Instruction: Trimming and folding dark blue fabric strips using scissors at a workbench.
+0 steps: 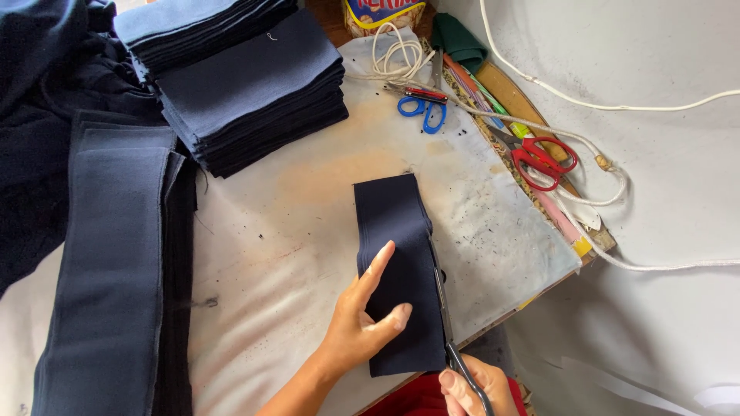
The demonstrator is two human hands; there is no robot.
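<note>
A stack of dark navy fabric strips (pixel 395 254) lies on the white padded table (pixel 293 231). My left hand (pixel 362 320) presses flat on its lower half, index finger stretched up along the cloth. At the bottom edge my right hand (pixel 472 389) grips dark scissors (pixel 447 316), whose blades run along the right edge of the fabric strips.
Tall piles of navy cut pieces (pixel 250 88) stand at the back left, long navy strips (pixel 116 262) lie on the left. Blue-handled scissors (pixel 422 112), red-handled scissors (pixel 539 158), a white cord (pixel 601 173) and pencils lie at the table's right edge.
</note>
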